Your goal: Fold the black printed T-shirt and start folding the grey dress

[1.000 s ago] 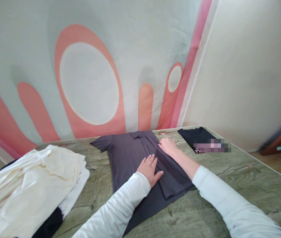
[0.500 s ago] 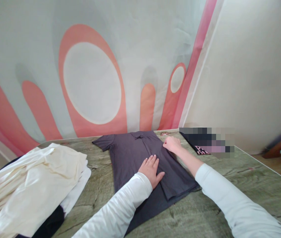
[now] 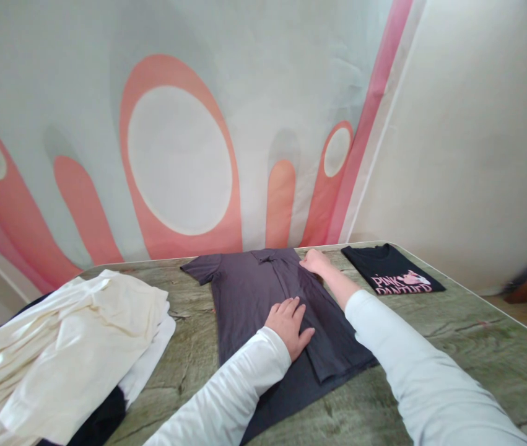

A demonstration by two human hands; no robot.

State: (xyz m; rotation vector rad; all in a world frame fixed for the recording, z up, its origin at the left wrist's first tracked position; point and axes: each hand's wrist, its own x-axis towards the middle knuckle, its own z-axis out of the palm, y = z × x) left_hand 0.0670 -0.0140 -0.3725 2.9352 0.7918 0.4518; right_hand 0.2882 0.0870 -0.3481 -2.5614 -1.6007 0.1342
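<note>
A dark grey short-sleeved shirt lies on the table, its collar toward the wall and its right side folded inward over the body. My left hand rests flat on the middle of the shirt with its fingers stretched out. Near the collar, at the shirt's right upper edge, my right hand is closed on the fabric. The left sleeve of the shirt spreads out to the side, while the right sleeve is not visible.
A heap of cream and white clothes with black cloth beneath lies at left on the wood-patterned table. At the back right is a folded black T-shirt with a pink print. A printed wall stands behind the table.
My right hand has shifted slightly left and toward the collar, bringing the folded edge inward. The left hand stays flat on the shirt. The view has moved a little.
</note>
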